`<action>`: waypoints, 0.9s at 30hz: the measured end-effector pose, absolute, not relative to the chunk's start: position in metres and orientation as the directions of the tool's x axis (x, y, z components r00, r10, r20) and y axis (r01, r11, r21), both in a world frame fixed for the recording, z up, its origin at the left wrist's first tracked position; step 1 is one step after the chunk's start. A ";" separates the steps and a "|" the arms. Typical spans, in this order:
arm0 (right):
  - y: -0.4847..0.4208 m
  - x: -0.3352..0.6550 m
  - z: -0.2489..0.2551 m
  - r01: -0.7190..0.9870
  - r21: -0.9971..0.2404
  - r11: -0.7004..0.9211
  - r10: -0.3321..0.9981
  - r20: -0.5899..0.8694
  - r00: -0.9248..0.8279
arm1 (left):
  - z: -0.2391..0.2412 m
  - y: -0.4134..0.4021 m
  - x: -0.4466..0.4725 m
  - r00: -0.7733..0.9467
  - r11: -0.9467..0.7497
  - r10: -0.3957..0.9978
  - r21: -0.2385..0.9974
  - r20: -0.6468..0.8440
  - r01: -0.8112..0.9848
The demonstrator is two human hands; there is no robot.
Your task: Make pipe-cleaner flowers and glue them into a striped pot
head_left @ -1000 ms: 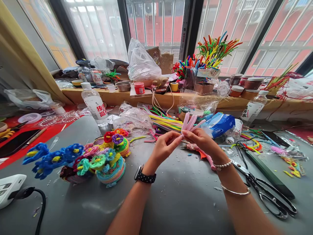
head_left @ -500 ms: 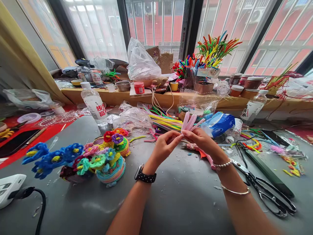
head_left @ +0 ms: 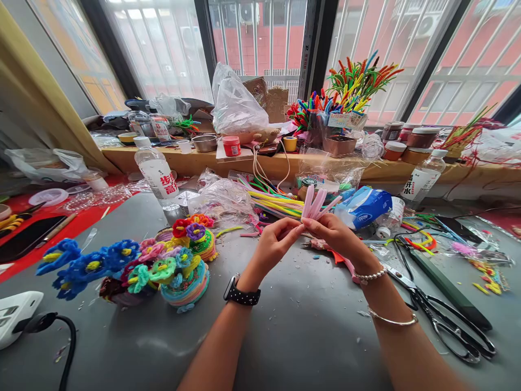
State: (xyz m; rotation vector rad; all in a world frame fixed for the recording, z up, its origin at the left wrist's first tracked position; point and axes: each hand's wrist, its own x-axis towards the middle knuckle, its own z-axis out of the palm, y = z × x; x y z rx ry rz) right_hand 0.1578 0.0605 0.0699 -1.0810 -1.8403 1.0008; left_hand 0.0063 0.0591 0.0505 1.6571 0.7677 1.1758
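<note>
Both hands meet above the middle of the grey table. Pale pink pipe cleaners (head_left: 315, 203), bent into loops, fan upward from between the fingertips. My right hand (head_left: 331, 231) is closed on their lower end. My left hand (head_left: 279, 241) pinches at the same base, thumb against forefinger; the exact contact point is hidden by the fingers. Behind the hands lies a bundle of long pipe cleaners (head_left: 277, 202), yellow, green and pink. To the left stand finished pipe-cleaner flowers (head_left: 163, 269) in small coiled pots.
Black-handled scissors (head_left: 443, 315) and a dark green bar (head_left: 450, 288) lie at the right. A blue packet (head_left: 364, 206) sits behind my right hand. Water bottles (head_left: 154, 168) stand further back. A white power socket (head_left: 18, 315) with a black cable is at the left edge.
Hardly anything differs. Both hands keep their pinch on the pink pipe cleaners, whose loops have shifted very slightly.
</note>
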 end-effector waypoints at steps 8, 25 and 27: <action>0.064 0.160 0.065 0.325 -0.883 0.338 0.908 0.215 -0.360 | 0.049 0.061 0.006 0.337 -0.411 0.860 0.911 0.383 0.014; 0.063 0.157 0.067 0.396 -0.840 0.371 0.914 0.255 -0.315 | 0.048 0.058 0.007 0.251 -0.629 0.778 0.709 0.576 0.319; 0.063 0.157 0.067 0.396 -0.842 0.365 0.916 0.249 -0.314 | 0.048 0.057 0.007 0.244 -0.624 0.781 0.711 0.575 0.324</action>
